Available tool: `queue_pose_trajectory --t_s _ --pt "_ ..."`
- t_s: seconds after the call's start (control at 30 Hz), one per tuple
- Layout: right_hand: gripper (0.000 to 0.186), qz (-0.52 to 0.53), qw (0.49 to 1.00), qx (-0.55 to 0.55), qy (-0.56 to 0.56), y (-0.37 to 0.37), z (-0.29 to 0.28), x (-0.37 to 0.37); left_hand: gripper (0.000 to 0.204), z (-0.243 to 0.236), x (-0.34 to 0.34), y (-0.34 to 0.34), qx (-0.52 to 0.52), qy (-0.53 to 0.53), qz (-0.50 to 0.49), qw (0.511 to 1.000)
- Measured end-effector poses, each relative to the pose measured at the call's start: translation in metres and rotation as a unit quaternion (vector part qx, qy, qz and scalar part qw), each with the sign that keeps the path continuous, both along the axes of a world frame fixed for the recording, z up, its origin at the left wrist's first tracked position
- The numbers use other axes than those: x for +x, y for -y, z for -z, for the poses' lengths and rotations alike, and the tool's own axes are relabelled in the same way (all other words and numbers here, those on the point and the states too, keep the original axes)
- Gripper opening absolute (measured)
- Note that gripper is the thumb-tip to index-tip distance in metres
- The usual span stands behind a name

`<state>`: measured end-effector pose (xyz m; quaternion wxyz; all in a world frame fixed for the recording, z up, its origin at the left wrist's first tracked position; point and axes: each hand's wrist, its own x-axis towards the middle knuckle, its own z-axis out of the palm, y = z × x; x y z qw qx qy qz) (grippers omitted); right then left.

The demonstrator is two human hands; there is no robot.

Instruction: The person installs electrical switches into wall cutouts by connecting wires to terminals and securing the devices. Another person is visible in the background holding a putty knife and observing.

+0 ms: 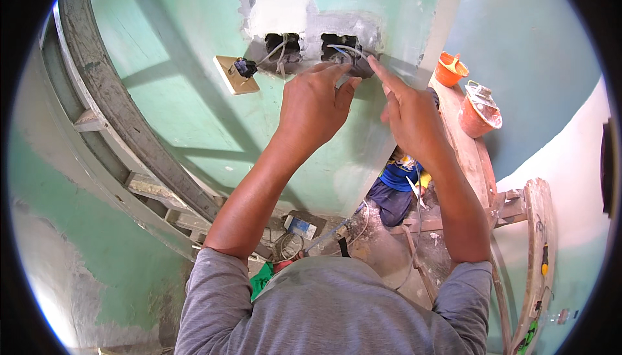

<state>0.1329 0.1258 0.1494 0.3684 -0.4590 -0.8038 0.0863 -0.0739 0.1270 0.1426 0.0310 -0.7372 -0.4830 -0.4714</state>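
With left hand (pixel 317 95) and right hand (pixel 411 112) raised to the right-hand wall opening (pixel 339 39), apparently to bring both close to the loose grey cable (pixel 350 48). Seen emerging there just above the left grip and running toward the right grip's forefinger. With left fingers part-curled and right forefinger straight, cannot tell whether pinching any wire.

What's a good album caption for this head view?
Left hand and right hand near a pale cable at a wall opening.
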Motion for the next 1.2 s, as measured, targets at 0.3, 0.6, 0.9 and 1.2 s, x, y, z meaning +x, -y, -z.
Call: queue_pose_trajectory --t_s 0.3,0.6,0.9,1.2 --pt "0.056 0.049 0.997 -0.05 -0.034 0.0 -0.008 -0.023 0.039 0.007 -0.011 -0.001 0.032 -0.039 0.033 0.998" --pt "0.049 -0.015 0.955 -0.231 -0.185 -0.003 -0.008 -0.04 0.04 0.015 -0.027 -0.005 0.049 -0.076 0.055 0.994" --pt "0.054 -0.063 0.947 -0.264 -0.172 -0.021 -0.025 -0.048 0.033 0.0 -0.038 -0.019 0.06 -0.011 0.126 0.99" --pt "0.053 -0.066 0.962 -0.261 -0.034 -0.058 -0.045 -0.035 0.029 0.005 -0.024 -0.012 0.07 0.05 0.139 0.987"
